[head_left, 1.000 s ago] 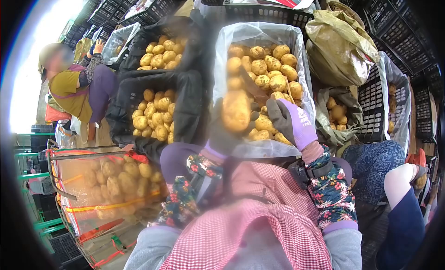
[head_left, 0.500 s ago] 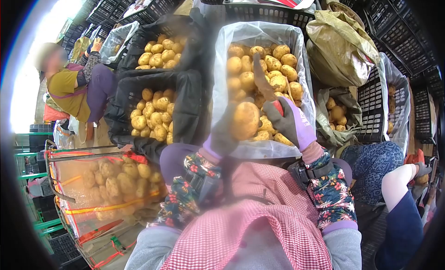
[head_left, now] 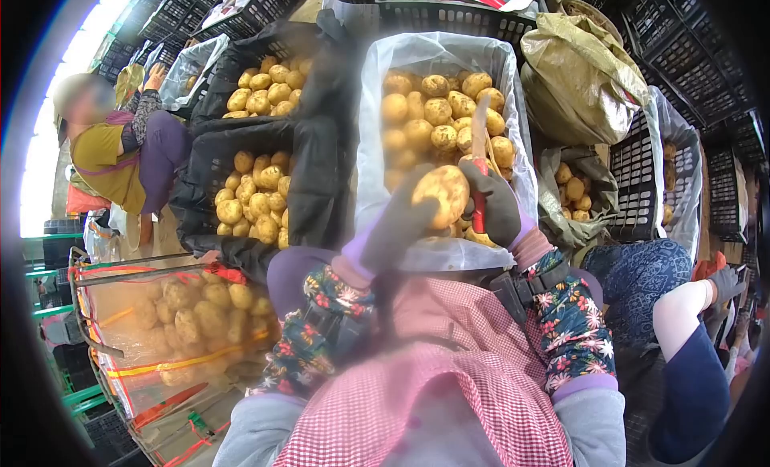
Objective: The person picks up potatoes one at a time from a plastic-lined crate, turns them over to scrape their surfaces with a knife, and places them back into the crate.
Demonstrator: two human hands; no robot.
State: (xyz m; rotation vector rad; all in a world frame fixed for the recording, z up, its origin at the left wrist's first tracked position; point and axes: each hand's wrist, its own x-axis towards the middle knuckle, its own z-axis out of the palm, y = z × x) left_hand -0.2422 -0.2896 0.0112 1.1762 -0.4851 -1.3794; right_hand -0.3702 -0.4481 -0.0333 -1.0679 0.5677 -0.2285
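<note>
In the head view, my left hand (head_left: 401,218), in a dark glove and partly blurred, holds a large potato (head_left: 443,196) over the near part of a crate with a clear plastic liner (head_left: 523,154). My right hand (head_left: 499,206), gloved in grey and purple, is wrapped round the red handle of a knife (head_left: 479,134). The brown-stained blade points up and away from me, just right of the held potato. Many loose potatoes (head_left: 438,111) lie in the crate beneath both hands.
Two black-lined crates of potatoes (head_left: 255,196) stand at left, above a mesh bag of potatoes (head_left: 192,318). Green sacks (head_left: 581,82) and another lined crate (head_left: 682,154) are at right. One person (head_left: 120,146) sits far left; another person's arm (head_left: 682,322) is at right.
The knife has turned from pointing up-left to nearly upright, and my right hand has rotated with it. The held potato has moved slightly right and up, closer to the knife.
</note>
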